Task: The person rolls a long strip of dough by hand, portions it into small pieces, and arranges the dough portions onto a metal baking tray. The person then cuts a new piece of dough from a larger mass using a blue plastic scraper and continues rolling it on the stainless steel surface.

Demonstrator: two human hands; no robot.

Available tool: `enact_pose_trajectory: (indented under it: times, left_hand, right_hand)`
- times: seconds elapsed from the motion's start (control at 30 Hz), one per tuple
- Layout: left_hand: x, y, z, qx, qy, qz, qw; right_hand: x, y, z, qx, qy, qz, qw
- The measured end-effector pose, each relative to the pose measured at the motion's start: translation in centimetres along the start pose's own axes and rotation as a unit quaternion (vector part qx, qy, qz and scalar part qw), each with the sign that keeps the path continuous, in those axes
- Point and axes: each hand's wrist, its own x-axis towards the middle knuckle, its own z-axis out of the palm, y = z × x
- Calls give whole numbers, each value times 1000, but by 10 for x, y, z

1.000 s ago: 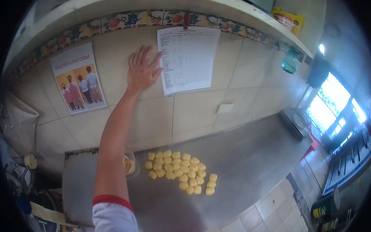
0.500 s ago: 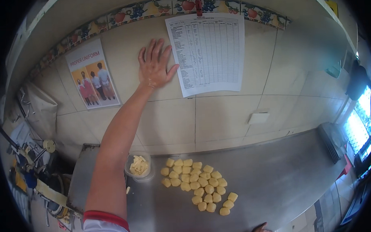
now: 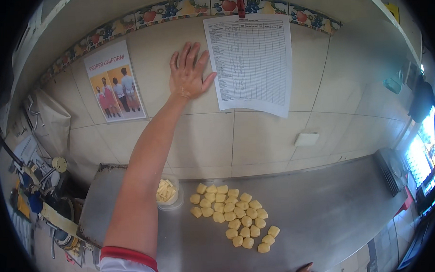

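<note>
My left hand (image 3: 189, 77) lies with its fingers spread against the beige tiled wall (image 3: 270, 139) and holds nothing. Its thumb reaches the left edge of a printed table sheet (image 3: 253, 63) hung from a red clip (image 3: 241, 8). At the lower edge only a small part of my right hand (image 3: 306, 271) shows, by the front edge of the steel table (image 3: 325, 204); most of its fingers are cut off. Many pale yellow dough balls (image 3: 239, 212) sit grouped on the table. Beside my left forearm stands a clear tub of pale cut strips (image 3: 165, 190), partly covered by the arm.
A poster of people in uniforms (image 3: 115, 87) is fixed to the wall on the left. A white switch plate (image 3: 306, 139) is set lower down. Stacked dark trays (image 3: 390, 170) stand at the table's right end. Utensils and pans (image 3: 63, 237) crowd the far left.
The view has shifted slightly, so wall things sit a little further right. My left hand keeps its place by the sheet, whose lower right corner now curls. The dough balls are unmoved.
</note>
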Motion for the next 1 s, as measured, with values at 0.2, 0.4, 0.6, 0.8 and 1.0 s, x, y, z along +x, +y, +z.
enact_pose_trajectory:
  times: [0.2,0.4,0.6,0.8,1.0]
  left_hand:
    - [-3,-4,-1,8,-7,-1,1000]
    - [-1,-4,-3,5,-6,-4,1000]
    - [-3,-3,-2,7,-15,-5,1000]
    - [-2,-2,-2,3,-12,-7,1000]
    - [0,-5,-2,8,-4,-4,1000]
  right_hand:
    - [-2,-7,-1,30,-30,26,999]
    - [-5,-9,2,53,-66,57,995]
    - [-4,-4,-3,74,-94,87,989]
    - [-5,-1,-4,98,-120,118,981]
    - [1,-11,-8,121,-144,145,971]
